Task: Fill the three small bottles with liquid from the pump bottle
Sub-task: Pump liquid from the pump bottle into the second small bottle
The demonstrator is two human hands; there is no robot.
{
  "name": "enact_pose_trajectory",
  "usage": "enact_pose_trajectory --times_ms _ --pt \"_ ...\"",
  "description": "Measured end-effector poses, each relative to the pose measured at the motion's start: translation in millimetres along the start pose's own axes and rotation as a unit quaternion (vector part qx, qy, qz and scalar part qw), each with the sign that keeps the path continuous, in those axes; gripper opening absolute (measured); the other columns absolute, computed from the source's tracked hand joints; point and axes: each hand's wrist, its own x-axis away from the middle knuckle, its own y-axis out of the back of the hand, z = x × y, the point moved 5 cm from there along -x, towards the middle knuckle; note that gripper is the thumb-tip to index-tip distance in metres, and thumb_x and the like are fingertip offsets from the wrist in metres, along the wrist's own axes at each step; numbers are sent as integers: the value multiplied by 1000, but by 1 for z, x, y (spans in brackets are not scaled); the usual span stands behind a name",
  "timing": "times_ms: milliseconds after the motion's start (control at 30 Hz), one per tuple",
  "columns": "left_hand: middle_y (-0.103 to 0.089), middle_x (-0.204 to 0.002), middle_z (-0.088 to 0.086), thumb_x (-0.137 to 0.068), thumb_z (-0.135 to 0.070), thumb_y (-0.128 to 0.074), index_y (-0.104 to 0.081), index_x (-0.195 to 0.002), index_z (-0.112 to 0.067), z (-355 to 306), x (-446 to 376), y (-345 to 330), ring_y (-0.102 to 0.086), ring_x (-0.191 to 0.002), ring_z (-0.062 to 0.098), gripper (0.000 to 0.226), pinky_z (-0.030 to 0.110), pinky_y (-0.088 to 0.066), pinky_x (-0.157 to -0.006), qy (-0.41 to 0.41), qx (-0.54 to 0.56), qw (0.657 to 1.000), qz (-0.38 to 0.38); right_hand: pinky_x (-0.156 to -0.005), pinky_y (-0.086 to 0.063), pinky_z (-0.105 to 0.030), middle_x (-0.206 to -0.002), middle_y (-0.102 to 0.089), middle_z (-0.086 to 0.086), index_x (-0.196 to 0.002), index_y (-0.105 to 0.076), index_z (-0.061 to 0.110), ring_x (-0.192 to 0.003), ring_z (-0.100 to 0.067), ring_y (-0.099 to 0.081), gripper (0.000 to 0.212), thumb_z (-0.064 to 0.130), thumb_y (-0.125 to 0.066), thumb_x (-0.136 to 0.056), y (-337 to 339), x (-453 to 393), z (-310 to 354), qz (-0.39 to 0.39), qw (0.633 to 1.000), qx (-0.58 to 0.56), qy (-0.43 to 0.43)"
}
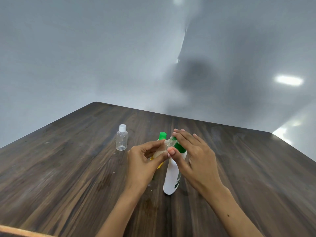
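A white pump bottle (171, 175) with a green pump head stands on the wooden table (68, 168) in front of me. My right hand (193, 156) lies over the pump head with straight fingers pressing on it. My left hand (145, 159) grips a small clear bottle (168, 142), tilted, its open neck at the pump's spout; pale liquid shows in its lower part. A second small clear bottle (121, 137) with a white cap stands upright and looks empty, to the left. Behind my left hand is a bottle with a green cap (162, 135) and a yellowish body, mostly hidden.
The dark wooden table runs wide on both sides, with its far edge ahead and a grey wall behind it. A few wet spots (150, 185) lie on the wood near the pump bottle's base.
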Motion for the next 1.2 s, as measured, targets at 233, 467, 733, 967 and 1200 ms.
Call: enact_pose_trajectory --times_ms 233,467,733,967,1200 --pt "-76 -100 -1 -53 -51 -76 -73 -109 -12 -7 -2 -1 -71 -96 10 68 40 -57 -90 -10 6 1000 2 -105 -33 -34 -128 -59 0 -121 -64 13 -124 -12 -50 79 66 -14 -93 8 -6 2 1 1000 -4 15" --pt "-75 -101 -2 -53 -52 -76 -73 -109 -12 0 3 -2 -71 -96 8 69 39 -57 -90 -3 5 1000 1 -106 -35 -34 -130 -58 0 -124 -62 12 -125 -12 -49 83 70 -12 -91 0 3 -2 14 1000 -22 -4" --pt "-75 -101 0 -55 -51 -77 -73 -109 -11 -2 0 -1 -71 -96 12 68 42 -56 -90 -6 4 1000 5 -105 -36 -35 -129 -58 0 -123 -62 13 -124 -13 -50 82 68 -9 -92 3 -2 1 13 1000 -16 -5" --pt "-75 -101 -2 -56 -45 -79 -73 -109 -12 -1 1 -2 -71 -97 12 63 43 -56 -90 -7 12 1000 2 -106 -36 -36 -130 -58 1 -122 -63 14 -125 -12 -48 82 67 -8 -92 6 -3 1 8 999 -48 -13" --pt "-76 -100 -2 -54 -42 -79 -74 -107 -15 4 0 -2 -71 -95 10 61 40 -56 -90 1 5 1000 1 -103 -41 -38 -129 -59 2 -123 -63 14 -124 -11 -50 79 65 -9 -94 0 4 -3 -3 998 -52 -25"
